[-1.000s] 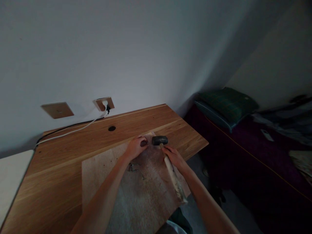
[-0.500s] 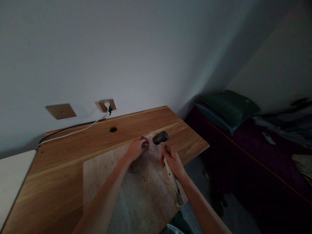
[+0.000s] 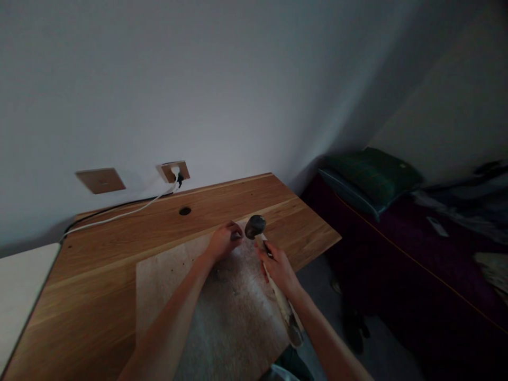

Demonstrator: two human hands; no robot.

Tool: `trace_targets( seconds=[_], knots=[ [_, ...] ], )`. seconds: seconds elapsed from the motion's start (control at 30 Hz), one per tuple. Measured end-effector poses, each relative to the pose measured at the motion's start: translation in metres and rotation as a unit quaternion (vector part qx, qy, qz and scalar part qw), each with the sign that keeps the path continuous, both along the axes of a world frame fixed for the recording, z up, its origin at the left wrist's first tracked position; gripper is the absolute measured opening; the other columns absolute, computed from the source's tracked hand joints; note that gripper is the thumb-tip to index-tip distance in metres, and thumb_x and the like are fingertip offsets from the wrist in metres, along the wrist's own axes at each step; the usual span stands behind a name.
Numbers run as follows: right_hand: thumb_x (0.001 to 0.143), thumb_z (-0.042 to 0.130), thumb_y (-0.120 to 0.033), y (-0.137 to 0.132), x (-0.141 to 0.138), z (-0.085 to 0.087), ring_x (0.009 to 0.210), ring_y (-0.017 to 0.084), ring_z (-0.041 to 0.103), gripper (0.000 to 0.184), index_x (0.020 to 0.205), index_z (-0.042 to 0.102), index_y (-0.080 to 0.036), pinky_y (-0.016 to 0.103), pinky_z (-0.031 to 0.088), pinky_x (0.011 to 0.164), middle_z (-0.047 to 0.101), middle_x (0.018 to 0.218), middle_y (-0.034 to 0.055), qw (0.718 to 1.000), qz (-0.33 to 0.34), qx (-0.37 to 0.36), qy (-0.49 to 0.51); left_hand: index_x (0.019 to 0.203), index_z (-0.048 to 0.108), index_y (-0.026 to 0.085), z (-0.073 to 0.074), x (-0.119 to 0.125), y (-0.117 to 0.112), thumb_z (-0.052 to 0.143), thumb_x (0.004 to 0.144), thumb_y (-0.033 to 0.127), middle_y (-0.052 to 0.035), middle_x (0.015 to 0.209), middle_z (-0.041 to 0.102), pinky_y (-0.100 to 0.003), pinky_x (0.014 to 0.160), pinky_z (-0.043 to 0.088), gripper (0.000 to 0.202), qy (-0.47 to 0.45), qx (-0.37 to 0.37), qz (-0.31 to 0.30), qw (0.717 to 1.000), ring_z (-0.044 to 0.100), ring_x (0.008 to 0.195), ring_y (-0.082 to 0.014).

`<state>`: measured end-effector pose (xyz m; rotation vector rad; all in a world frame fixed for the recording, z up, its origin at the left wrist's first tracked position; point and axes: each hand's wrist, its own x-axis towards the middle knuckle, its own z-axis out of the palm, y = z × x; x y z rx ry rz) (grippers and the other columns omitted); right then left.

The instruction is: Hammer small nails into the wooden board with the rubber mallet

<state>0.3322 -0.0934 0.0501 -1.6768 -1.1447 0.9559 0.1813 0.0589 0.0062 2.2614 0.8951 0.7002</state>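
My right hand (image 3: 278, 267) grips the pale wooden handle of a mallet (image 3: 256, 226) with a dark head. The head hovers just right of my left hand (image 3: 224, 241). That hand rests at the far end of a pale hide-like sheet (image 3: 222, 317) lying on the wooden desk (image 3: 119, 248), its fingers curled on a small dark item I cannot make out. A small metal piece (image 3: 217, 274) lies on the sheet near my left wrist.
Black and white cables (image 3: 119, 211) run from a wall socket (image 3: 173, 171) along the desk's back edge. A round cable hole (image 3: 184, 211) sits in the desk top. A bed with a green pillow (image 3: 373, 177) stands to the right, across a floor gap.
The mallet head has tilted up and shifted left toward my left hand. My right hand has slid slightly left on the handle. My left hand has stayed in place.
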Motion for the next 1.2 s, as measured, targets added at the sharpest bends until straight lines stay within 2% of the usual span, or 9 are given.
trace_targets(
  seconds=[0.17,0.3,0.57,0.7,0.97,1.2],
  knots=[
    [0.087,0.053,-0.053,0.002,-0.004,0.010,0.037,0.009,0.044,0.030,0.090,0.049,-0.023,0.021,0.035,0.033,0.052,0.059,-0.0081,0.997,0.001,0.000,0.074,0.088,0.072,0.020,0.001,0.000,-0.001,0.073,0.084,0.020,-0.0043,0.102,0.068,-0.027,0.083,0.051,0.004,0.002,-0.007,-0.003,1.000,0.067,0.087,-0.0161],
    [0.087,0.054,-0.052,0.002,-0.007,0.006,0.038,0.008,0.044,0.029,0.091,0.045,-0.024,0.021,0.034,0.033,0.053,0.063,-0.0079,0.995,0.015,-0.005,0.100,0.088,0.073,0.020,0.001,0.001,-0.001,0.070,0.084,0.015,-0.0046,0.101,0.068,-0.027,0.083,0.051,0.006,-0.002,0.003,-0.004,1.000,0.067,0.086,-0.0161],
    [0.089,0.055,-0.046,0.005,-0.007,-0.007,0.039,0.008,0.043,0.025,0.086,0.046,-0.024,0.021,0.035,0.034,0.049,0.060,-0.0078,0.997,0.027,-0.013,0.077,0.093,0.074,0.020,-0.001,0.000,0.001,0.073,0.077,0.008,-0.0049,0.106,0.069,-0.029,0.088,0.051,0.020,0.003,-0.007,0.002,1.000,0.068,0.094,-0.0192],
    [0.090,0.055,-0.044,0.004,-0.007,-0.008,0.039,0.008,0.043,0.021,0.088,0.046,-0.024,0.021,0.034,0.034,0.049,0.060,-0.0076,0.996,0.027,-0.011,0.083,0.090,0.073,0.020,-0.001,0.000,0.001,0.071,0.080,0.010,-0.0045,0.105,0.069,-0.029,0.087,0.052,0.015,0.006,-0.009,-0.003,1.000,0.069,0.093,-0.0185],
    [0.092,0.051,-0.041,0.005,-0.007,-0.011,0.037,0.008,0.042,0.018,0.089,0.048,-0.024,0.020,0.033,0.033,0.049,0.059,-0.0076,0.998,0.023,-0.013,0.058,0.094,0.075,0.020,0.005,0.000,-0.001,0.069,0.079,0.007,-0.0059,0.107,0.070,-0.030,0.088,0.052,0.021,0.027,0.000,-0.005,1.000,0.068,0.095,-0.0202],
    [0.092,0.054,-0.045,0.004,-0.006,-0.009,0.038,0.008,0.043,0.023,0.087,0.048,-0.024,0.020,0.034,0.035,0.051,0.059,-0.0075,0.998,0.015,-0.012,0.057,0.090,0.074,0.019,0.006,0.000,-0.002,0.071,0.080,0.011,-0.0054,0.104,0.069,-0.030,0.086,0.052,0.014,0.020,-0.004,0.003,1.000,0.069,0.092,-0.0192]
  ],
)
